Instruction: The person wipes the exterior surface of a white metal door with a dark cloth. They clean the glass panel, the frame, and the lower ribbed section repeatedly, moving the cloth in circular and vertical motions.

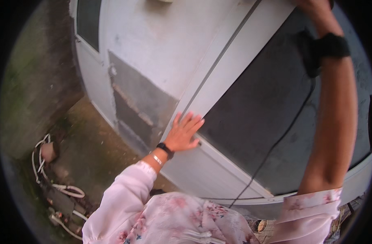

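Observation:
My left hand [184, 132] lies spread over the white frame [215, 77], near the lower left corner of a dark grey pane [250, 106]. Its fingers are apart and hold nothing; a black watch and a light bracelet circle its wrist. Stretched up along the pane's right side, my right arm ends in a blurred right hand [315, 7] cut by the top edge. What its fingers do is hidden. A black band [334, 45] wraps the right wrist, with a blurred dark object [309, 55] beside it. From there a black cable [277, 141] runs down across the pane.
A white wall [155, 45] with a grey cement patch [137, 79] adjoins the frame. Further left stands a white door [94, 70] with a glass panel. On the mossy ground lie a pale hose [70, 189] and a clay-coloured pot [48, 152]. Cut wood [261, 226] shows below the pane.

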Action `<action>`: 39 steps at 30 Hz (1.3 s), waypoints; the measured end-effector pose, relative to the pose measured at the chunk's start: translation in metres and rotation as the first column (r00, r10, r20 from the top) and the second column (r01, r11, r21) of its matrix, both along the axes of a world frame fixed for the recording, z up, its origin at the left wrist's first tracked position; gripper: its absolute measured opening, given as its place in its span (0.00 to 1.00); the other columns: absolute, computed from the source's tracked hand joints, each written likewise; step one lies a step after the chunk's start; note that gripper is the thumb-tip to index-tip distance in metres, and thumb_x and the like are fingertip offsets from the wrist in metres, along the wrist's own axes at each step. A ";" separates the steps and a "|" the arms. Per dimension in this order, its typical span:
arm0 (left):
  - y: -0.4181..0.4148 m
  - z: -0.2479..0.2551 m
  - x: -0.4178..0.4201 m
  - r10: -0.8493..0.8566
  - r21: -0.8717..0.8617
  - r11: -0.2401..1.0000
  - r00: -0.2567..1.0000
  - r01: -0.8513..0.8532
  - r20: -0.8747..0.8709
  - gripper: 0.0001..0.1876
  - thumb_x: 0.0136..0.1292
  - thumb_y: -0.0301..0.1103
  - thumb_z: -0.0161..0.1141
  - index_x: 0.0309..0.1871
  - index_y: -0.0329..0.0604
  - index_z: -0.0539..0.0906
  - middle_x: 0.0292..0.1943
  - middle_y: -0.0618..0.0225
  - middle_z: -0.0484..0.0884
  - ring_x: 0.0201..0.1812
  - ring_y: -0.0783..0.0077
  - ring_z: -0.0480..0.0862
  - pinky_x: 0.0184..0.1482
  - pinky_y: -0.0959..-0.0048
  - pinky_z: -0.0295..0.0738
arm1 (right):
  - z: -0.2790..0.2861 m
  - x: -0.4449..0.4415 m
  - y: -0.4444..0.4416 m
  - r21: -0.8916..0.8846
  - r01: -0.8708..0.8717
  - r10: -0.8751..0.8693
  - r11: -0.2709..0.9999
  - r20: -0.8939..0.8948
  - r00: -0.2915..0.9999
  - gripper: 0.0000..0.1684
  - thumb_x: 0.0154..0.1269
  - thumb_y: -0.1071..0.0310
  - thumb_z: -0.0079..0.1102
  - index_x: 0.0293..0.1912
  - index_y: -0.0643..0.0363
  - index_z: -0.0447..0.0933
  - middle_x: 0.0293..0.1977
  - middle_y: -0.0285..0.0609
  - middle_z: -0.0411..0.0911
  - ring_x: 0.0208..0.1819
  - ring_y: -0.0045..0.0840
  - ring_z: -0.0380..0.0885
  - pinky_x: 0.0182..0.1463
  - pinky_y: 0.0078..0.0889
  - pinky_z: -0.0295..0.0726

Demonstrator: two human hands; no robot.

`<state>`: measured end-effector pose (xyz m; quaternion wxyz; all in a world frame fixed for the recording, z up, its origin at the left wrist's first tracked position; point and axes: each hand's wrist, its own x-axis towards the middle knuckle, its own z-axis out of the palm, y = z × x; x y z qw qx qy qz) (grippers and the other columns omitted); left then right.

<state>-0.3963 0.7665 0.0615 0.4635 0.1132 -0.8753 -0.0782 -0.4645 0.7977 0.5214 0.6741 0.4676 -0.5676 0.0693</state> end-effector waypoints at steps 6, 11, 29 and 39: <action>0.052 0.035 0.025 -0.036 0.007 0.999 0.999 0.036 0.037 0.40 0.54 0.42 0.63 0.71 0.48 0.61 0.74 0.60 0.53 0.74 0.52 0.52 0.70 0.41 0.44 | -0.164 0.004 0.035 0.274 -0.240 0.252 0.931 -0.008 0.968 0.09 0.49 0.71 0.55 0.34 0.55 0.77 0.42 0.37 0.77 0.55 0.35 0.71 0.53 0.50 0.72; 0.098 0.017 0.063 -0.083 0.144 0.988 0.984 0.060 0.160 0.36 0.55 0.33 0.61 0.70 0.46 0.63 0.72 0.51 0.55 0.73 0.50 0.54 0.71 0.50 0.47 | -0.270 -0.014 0.068 0.472 -0.429 0.322 0.771 0.292 0.901 0.09 0.53 0.69 0.53 0.34 0.57 0.80 0.42 0.40 0.78 0.57 0.35 0.71 0.66 0.51 0.60; 0.066 0.143 0.087 -0.140 0.473 -0.275 0.452 0.837 -0.881 0.27 0.71 0.49 0.46 0.65 0.39 0.66 0.60 0.62 0.71 0.62 0.63 0.71 0.63 0.63 0.69 | -0.245 0.031 0.123 0.326 -0.823 0.153 0.465 0.886 0.438 0.31 0.57 0.68 0.62 0.61 0.51 0.69 0.65 0.57 0.61 0.69 0.44 0.56 0.69 0.55 0.53; -0.107 0.309 0.104 -0.024 0.193 0.871 0.431 0.451 -0.902 0.24 0.61 0.15 0.50 0.62 0.42 0.72 0.42 0.67 0.83 0.34 0.74 0.83 0.33 0.78 0.81 | -0.258 0.014 0.173 0.005 -0.839 0.252 0.545 0.953 0.169 0.22 0.55 0.79 0.60 0.52 0.58 0.78 0.55 0.50 0.74 0.52 0.41 0.76 0.54 0.35 0.75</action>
